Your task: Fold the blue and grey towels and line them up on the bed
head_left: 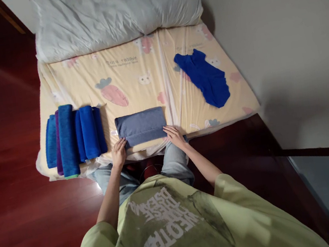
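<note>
A: Fingers of the left hand (119, 151) and right hand (175, 135) lie on the two near corners of the grey-blue cloth (141, 125); whether they pinch it or only press, I cannot tell.

B: Where is that cloth?

A: Flat on the mattress (78, 76), by its near edge, about midway along. It looks folded into a strip, with a line running along its length.

B: What seems done?

A: At the mattress's near left corner lies a row of folded cloths (68, 138), mostly blue, one purple, close together. Those look finished.

B: And left?

A: The loose blue cloth (207, 82), crumpled on the mattress's right part, apparently not yet folded. I'd judge most pieces done, the grey-blue one well along.
</note>
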`<control>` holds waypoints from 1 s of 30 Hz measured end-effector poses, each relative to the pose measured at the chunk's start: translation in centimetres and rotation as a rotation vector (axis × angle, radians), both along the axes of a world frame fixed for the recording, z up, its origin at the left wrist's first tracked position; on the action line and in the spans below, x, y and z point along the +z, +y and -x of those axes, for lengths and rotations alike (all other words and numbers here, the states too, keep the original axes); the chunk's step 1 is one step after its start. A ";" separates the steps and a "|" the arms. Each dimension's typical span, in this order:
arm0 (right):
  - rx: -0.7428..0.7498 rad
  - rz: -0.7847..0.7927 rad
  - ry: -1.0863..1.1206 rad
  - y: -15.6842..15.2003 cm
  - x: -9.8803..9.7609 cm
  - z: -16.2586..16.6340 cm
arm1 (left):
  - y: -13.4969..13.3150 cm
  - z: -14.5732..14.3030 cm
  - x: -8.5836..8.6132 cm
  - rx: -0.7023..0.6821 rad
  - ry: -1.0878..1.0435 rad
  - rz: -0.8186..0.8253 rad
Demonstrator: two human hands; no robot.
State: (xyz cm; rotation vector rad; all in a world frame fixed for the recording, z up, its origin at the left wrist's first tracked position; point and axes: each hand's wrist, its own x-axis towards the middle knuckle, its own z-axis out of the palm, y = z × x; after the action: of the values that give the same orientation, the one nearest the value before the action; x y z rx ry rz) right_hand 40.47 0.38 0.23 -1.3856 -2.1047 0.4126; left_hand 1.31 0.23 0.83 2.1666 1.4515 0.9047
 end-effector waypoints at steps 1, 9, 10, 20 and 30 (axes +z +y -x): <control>0.006 0.001 0.010 0.0 -0.1 0.0 | 0.0 0.0 0.1 -0.004 -0.012 0.012; 0.024 0.056 0.134 -0.1 0.3 0.0 | -0.3 0.3 0.9 -0.034 -0.034 0.126; 0.034 0.064 0.137 -0.1 0.4 0.0 | -0.2 0.3 0.9 -0.033 -0.032 0.141; -0.017 0.118 0.204 0.1 0.5 0.2 | 0.6 -0.2 0.5 0.102 -0.142 0.168; -0.380 0.239 0.522 1.6 -1.2 1.1 | 1.0 0.3 -0.8 0.406 -0.231 0.259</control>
State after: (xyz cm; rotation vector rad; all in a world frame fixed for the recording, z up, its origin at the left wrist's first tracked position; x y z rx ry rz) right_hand 39.36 1.97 -0.96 -1.5636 -1.3732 0.7861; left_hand 0.98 1.19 0.05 1.5553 1.8067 0.9946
